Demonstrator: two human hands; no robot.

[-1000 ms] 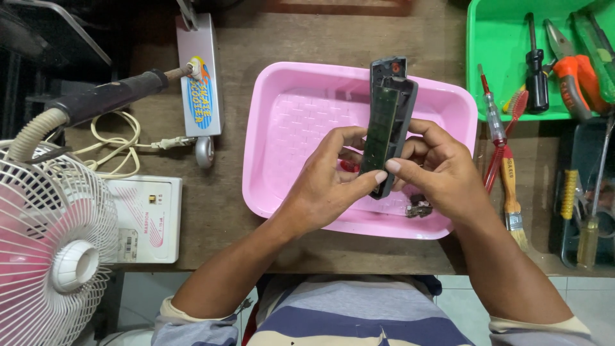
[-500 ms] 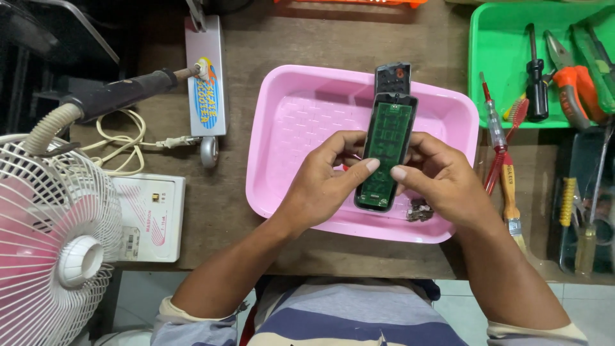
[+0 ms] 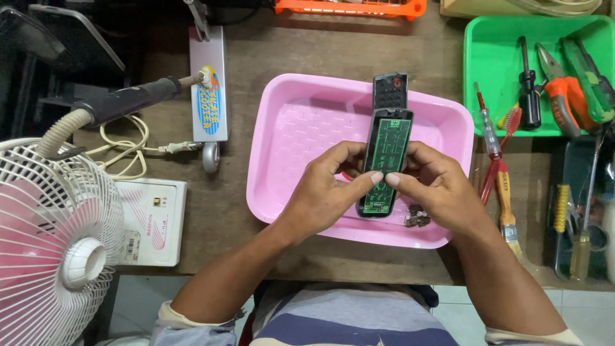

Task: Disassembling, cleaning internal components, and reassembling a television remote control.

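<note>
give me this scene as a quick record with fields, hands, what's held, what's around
left hand: grips the left edge of the opened remote, thumb on the board
right hand: grips the right edge, thumb on the board
opened remote: green circuit board facing up, held over the pink tray
pink tray: small dark parts near its right front corner
green tray: screwdriver, pliers
left side: white fan, soldering iron

Worn brown wooden tabletop (image 3: 301, 57) under even light, pale tiled floor (image 3: 138, 301) below its near edge, white fan (image 3: 51, 243) at left, green tray (image 3: 487, 70) and orange basket (image 3: 349, 8) along the far side
</note>
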